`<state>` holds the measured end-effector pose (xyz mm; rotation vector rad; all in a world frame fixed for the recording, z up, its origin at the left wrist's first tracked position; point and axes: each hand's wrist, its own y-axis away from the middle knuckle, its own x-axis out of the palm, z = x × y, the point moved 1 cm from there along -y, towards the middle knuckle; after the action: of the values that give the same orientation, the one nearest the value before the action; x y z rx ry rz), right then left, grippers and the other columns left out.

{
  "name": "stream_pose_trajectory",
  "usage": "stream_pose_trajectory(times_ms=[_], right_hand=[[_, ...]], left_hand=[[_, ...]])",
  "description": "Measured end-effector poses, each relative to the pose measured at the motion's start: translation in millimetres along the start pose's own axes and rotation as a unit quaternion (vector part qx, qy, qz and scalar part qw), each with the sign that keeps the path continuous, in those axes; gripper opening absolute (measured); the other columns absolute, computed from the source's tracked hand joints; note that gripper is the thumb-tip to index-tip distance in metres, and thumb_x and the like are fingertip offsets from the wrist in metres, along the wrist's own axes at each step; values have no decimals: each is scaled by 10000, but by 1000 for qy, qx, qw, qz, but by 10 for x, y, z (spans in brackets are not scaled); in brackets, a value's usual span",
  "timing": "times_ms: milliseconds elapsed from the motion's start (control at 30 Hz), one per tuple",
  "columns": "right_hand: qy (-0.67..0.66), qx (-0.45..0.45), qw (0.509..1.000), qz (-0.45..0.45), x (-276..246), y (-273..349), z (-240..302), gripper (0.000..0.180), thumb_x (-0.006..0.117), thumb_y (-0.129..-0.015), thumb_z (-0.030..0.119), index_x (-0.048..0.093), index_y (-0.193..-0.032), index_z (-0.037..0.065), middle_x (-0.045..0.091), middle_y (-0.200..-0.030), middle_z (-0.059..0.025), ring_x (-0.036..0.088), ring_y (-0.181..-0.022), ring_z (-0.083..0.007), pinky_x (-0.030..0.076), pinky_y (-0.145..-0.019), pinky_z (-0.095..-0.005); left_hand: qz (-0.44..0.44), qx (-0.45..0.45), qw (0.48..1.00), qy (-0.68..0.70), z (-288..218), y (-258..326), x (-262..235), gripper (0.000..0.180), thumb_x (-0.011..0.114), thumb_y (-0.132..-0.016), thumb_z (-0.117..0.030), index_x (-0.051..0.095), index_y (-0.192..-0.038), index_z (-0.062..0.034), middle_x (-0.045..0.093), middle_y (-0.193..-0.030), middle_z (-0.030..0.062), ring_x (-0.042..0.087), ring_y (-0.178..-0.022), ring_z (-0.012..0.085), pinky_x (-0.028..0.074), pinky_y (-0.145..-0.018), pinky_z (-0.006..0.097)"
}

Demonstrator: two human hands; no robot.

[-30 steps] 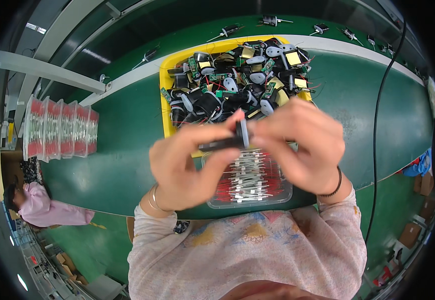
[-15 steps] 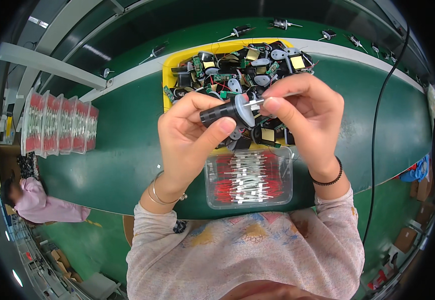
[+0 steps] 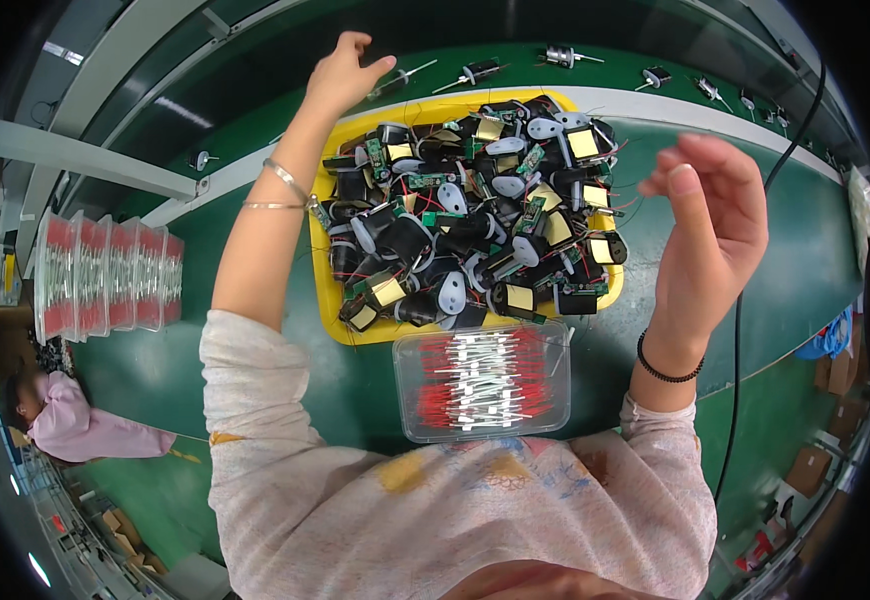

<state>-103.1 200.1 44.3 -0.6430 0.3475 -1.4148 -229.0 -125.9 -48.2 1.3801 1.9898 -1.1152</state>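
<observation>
My left hand (image 3: 345, 78) reaches out over the green belt beyond the table, thumb and forefinger apart and nothing between them. Just right of its thumb lies a black cylindrical motor-like part (image 3: 391, 84) with a white lead sticking out. Raised over the table to the right of the yellow bin (image 3: 330, 318), my right hand (image 3: 710, 225) is loosely curled, with no object visible in it. The bin holds many black cylindrical parts (image 3: 405, 240) with grey discs, green circuit boards and thin wires. Nearest me stands a clear plastic box (image 3: 405, 425) of red-and-white leads (image 3: 485, 380).
More black parts with white leads (image 3: 565, 56) lie spaced along the belt (image 3: 615, 65). Stacked clear boxes of leads (image 3: 105, 275) stand at the left. A black cable (image 3: 738, 330) hangs down at the right. A person in pink (image 3: 85, 415) is at the far left.
My hands have parted. The black part held between them is no longer there; my left hand has gone far forward to the belt, my right hand has moved right and let go of the lead.
</observation>
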Motion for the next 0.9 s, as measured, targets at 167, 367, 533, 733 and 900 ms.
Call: stream_pose_trajectory(times_ms=[167, 367, 533, 733, 900], right_hand=[[-42, 46, 996, 65, -55, 60, 30, 164, 559, -846, 102, 591, -777, -43, 629, -744, -111, 546, -544, -101, 437, -507, -194], [67, 2, 983, 172, 51, 241, 192, 347, 419, -910, 215, 529, -767, -82, 517, -622, -94, 397, -480, -108, 292, -461, -220], [141, 104, 935, 310, 133, 554, 220, 78, 598, -756, 43, 604, -790, -27, 626, -722, -116, 580, -578, -169, 438, -523, -263], [334, 3, 780, 530, 231, 1148, -100, 164, 589, -623, 10, 590, -786, 37, 573, -752, -76, 581, -700, -240, 479, -585, -311], [411, -99, 755, 501, 366, 1382, -229, 132, 544, -619, 106, 529, -740, 55, 487, -763, -46, 534, -766, -180, 475, -547, -264]], left_hand=[[167, 211, 959, -92, -679, 497, -265, 329, 673, -715, -326, 567, -929, -100, 594, -900, 46, 509, -889, 252, 393, -823, 341], [137, 312, 931, -133, -936, 743, -296, 117, 499, -792, -70, 483, -904, -40, 592, -748, 125, 586, -674, 273, 457, -573, 336], [-2, 321, 947, -10, -1148, 913, -460, 111, 441, -759, -4, 481, -858, -35, 556, -739, 148, 568, -693, 310, 441, -577, 359], [79, 15, 940, 331, -1407, 1293, -672, 128, 427, -843, -37, 554, -859, -25, 570, -779, 32, 554, -724, 105, 450, -606, 223], [172, 14, 858, 484, -1428, 1604, -666, 453, 701, -672, 28, 483, -1068, 1, 500, -1032, 48, 505, -886, 92, 436, -658, 189]])
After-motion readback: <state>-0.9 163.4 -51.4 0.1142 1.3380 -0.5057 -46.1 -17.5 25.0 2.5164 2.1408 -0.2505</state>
